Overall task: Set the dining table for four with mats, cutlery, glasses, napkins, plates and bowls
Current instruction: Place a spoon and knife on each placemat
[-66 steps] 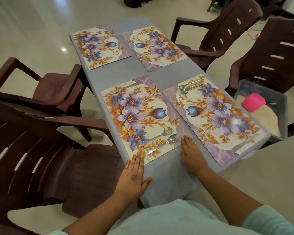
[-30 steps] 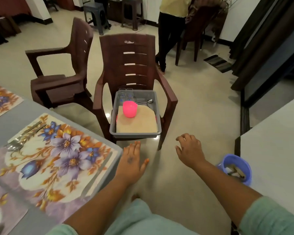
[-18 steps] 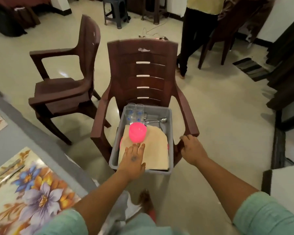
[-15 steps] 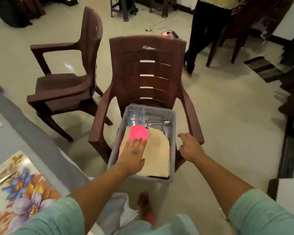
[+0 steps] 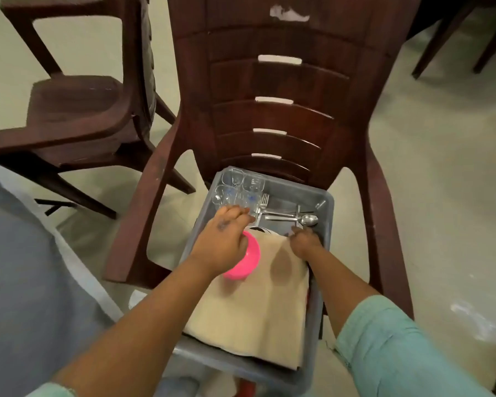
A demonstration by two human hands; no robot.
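Observation:
A grey bin (image 5: 329, 233) stands on the seat of a brown chair (image 5: 272, 81). Clear glasses (image 5: 241, 187) fill its far left corner, and forks and a spoon (image 5: 309, 219) lie at its far right. A stack of tan napkins (image 5: 258, 310) covers the near part, with a pink bowl (image 5: 249, 260) tipped on it. My left hand (image 5: 226, 239) reaches over the bowl, fingers curled down beside the glasses and fork handles. My right hand (image 5: 305, 239) dips at the napkins' far edge just short of the spoon. The fingertips of both hands are hidden.
The grey table's corner (image 5: 17, 282) fills the lower left. A second brown chair (image 5: 78, 107) stands at the upper left, close to the first chair's armrest. Dark furniture legs (image 5: 447, 38) show at the top right, over pale floor.
I have leaned in over the bin. My left hand slid from the napkins past the pink bowl toward the glasses. My right hand left the chair's armrest and went into the bin.

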